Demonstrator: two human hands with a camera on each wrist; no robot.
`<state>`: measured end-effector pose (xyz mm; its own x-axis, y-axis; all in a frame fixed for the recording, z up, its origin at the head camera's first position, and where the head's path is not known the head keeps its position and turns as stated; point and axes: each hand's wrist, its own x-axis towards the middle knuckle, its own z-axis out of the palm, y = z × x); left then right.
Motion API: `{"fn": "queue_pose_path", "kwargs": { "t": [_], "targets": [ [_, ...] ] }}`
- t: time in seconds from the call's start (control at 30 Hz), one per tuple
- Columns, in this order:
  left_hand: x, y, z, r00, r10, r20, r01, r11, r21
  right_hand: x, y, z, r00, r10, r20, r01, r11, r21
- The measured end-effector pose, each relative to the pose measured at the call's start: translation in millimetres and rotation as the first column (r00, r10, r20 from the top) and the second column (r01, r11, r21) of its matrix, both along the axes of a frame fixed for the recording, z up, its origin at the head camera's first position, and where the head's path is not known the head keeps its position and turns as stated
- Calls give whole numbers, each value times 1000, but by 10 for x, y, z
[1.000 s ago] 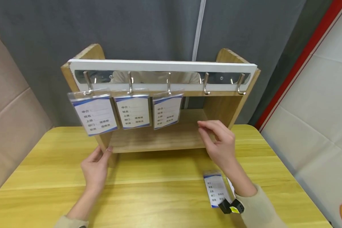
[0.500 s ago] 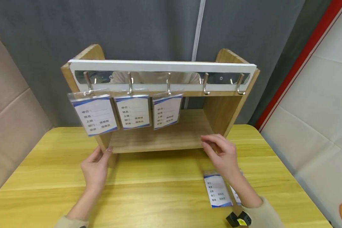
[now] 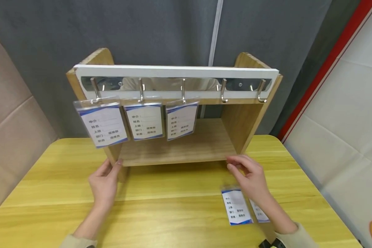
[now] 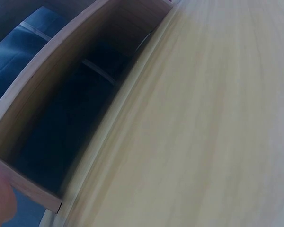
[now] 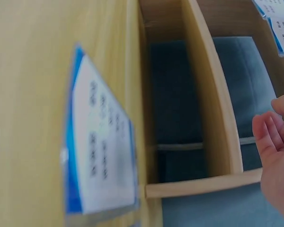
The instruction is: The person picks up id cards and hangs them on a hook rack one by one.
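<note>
My left hand [image 3: 103,182] grips the lower left side of a wooden shelf rack [image 3: 176,146], its thumb at the shelf's front edge. In the left wrist view a bit of that hand [image 4: 0,196] shows against the rack's side. Three clear badge holders, the left [image 3: 103,124], middle [image 3: 144,122] and right one [image 3: 182,120], hang from the rack's hooks. My right hand [image 3: 249,175], fingers loosely curled and holding nothing, hovers by the lower right front corner. Below it a badge holder [image 3: 236,207] lies on the table, with another [image 3: 259,212] partly hidden behind the forearm.
A white rail [image 3: 176,71] with metal hooks spans the rack's top; the fourth hook [image 3: 224,91] and the rightmost hook [image 3: 261,92] carry nothing. A grey curtain [image 3: 161,31] hangs behind the wooden table [image 3: 161,213]. A white padded wall [image 3: 344,113] stands on the right.
My right hand has moved down and to the right, from in front of the shelf toward the badge holders on the table, uncovering more of the second one. My left hand stays put.
</note>
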<state>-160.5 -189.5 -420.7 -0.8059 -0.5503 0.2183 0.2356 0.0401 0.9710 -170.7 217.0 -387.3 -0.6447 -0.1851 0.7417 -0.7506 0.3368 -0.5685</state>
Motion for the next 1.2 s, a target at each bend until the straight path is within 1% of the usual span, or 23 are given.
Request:
{"fn": "queue_pose_path", "kwargs": {
  "t": [0.23,0.37,0.47,0.63,0.7,0.8,1.0,1.07,1.2],
  "targets": [
    [14,11,12,1000,3,11,-3,1000,-6,45,153,-144,999,-25,37,24,1000,17],
    [14,8,4,1000,12,5,-12,1000,-3,83,215,-196,992,-69,105,64,997,52],
    [3,9,-4,1000,15,-6,-15,1000,-2,96,275,-216,977,-110,184,91,990,108],
    [-9,13,-5,1000,21,-20,-21,1000,-10,81,373,-272,957,-142,253,93,976,197],
    [-11,13,-3,1000,21,-21,-22,1000,-10,76,403,-297,952,-143,272,83,972,220],
    [-7,9,-4,1000,20,-18,-20,1000,-7,64,437,-330,937,-149,317,68,965,253],
    [-3,7,-1,1000,15,-18,-15,1000,-6,56,484,-369,895,-182,407,29,935,355],
    [-6,10,-3,1000,17,-21,-18,1000,-9,55,496,-376,885,-181,429,9,928,373],
    [-12,10,-4,1000,18,-24,-18,1000,-16,59,512,-376,872,-183,455,-17,916,400]
  ]
}}
